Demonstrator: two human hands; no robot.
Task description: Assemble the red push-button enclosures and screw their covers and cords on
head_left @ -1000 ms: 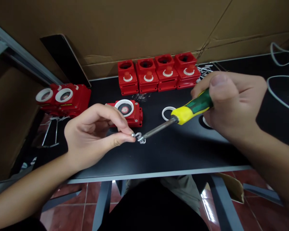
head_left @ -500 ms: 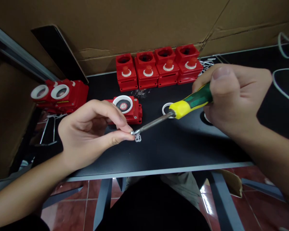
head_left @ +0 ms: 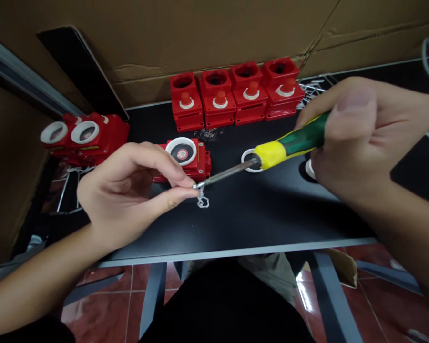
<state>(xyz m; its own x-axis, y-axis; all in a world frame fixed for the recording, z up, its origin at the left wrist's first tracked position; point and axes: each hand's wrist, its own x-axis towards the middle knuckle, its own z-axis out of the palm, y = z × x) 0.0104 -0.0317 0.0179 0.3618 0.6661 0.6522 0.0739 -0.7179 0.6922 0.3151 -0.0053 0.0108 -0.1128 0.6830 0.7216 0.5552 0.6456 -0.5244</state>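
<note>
My right hand (head_left: 361,128) is wrapped round the green and yellow handle of a screwdriver (head_left: 270,155), its shaft slanting down to the left. At the tip, my left hand (head_left: 128,190) pinches a small shiny screw (head_left: 195,186) between thumb and forefinger, and the tip meets it there. Just below the fingertips shows a small clear ring-shaped plastic piece (head_left: 203,202); whether it hangs or lies on the table I cannot tell. Behind my left hand lies a red alarm-like box (head_left: 201,162) with a white ring and dark round face, partly hidden by the fingers.
Several red boxes (head_left: 219,112) with round openings stand in a row along the cardboard wall. More red boxes (head_left: 110,138) with white rings sit at the left, near a leaning dark panel (head_left: 82,71). A white ring (head_left: 243,161) lies behind the screwdriver. Metal wire parts (head_left: 312,89) are at the back right.
My right hand has moved a little right and up with the screwdriver. My left hand has shifted slightly left and up, still pinching the screw. The clear piece now shows more plainly.
</note>
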